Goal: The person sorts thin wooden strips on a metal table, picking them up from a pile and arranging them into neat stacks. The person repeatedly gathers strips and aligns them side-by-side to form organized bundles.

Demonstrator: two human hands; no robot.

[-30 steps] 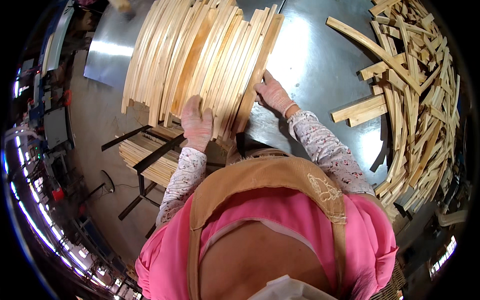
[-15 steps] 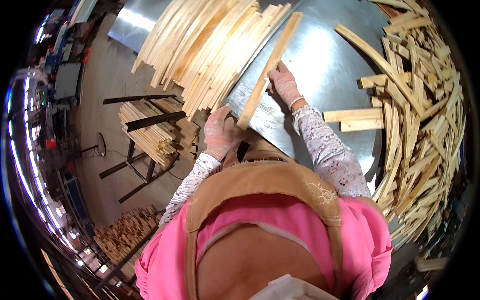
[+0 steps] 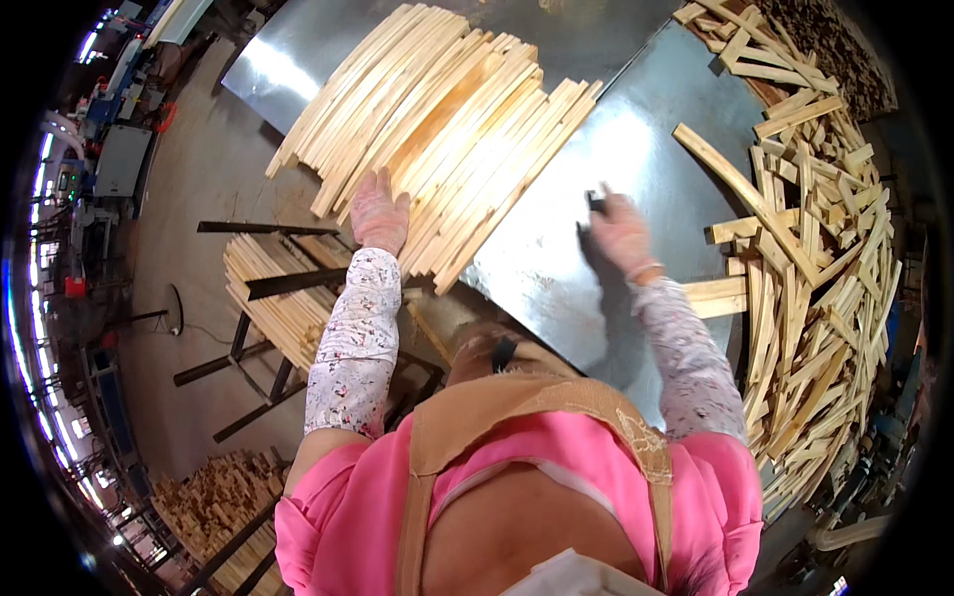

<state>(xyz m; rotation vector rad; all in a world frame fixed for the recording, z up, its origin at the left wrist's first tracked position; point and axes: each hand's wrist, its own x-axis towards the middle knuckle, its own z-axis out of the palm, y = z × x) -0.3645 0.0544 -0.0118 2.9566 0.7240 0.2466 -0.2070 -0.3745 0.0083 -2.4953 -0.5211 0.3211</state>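
A row of pale wooden strips (image 3: 467,129) lies side by side on the metal table (image 3: 556,238). My left hand (image 3: 380,214), in a pinkish work glove, rests at the near ends of the left strips. Its fingers are stretched out and touch the wood without gripping a strip. To the right of the row, my right hand (image 3: 621,236) hovers above bare metal, gloved and slightly blurred. Its fingers close round a small black object (image 3: 596,202), whose kind I cannot make out.
A big heap of loose wooden offcuts (image 3: 815,298) covers the right side, a long piece (image 3: 745,199) jutting toward me. Lower left, a black metal stand (image 3: 298,286) carries more strips (image 3: 273,288). Stacked wood blocks (image 3: 219,502) sit behind it. Machines (image 3: 129,164) line the far left.
The separate wooden strip under my right hand now lies against the row's right edge. My left hand has moved forward and left onto the strips; my right hand has moved away to the right.
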